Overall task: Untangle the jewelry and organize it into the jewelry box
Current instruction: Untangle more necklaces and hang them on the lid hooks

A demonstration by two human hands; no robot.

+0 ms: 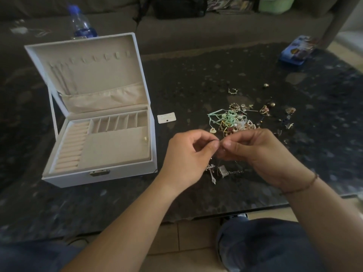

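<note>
A white jewelry box stands open on the left of the dark table, its beige tray holding one small gold piece at the right. A tangled pile of jewelry with green ribbon lies right of centre. In front of that pile, my left hand and my right hand meet fingertip to fingertip, both pinching a thin silver chain. Silver pendants and a square charm hang from the chain just above the table.
A small white earring card lies between the box and the pile. Loose earrings are scattered to the right. A water bottle stands behind the box, a blue tin at the far right. The table's edge runs above my knees.
</note>
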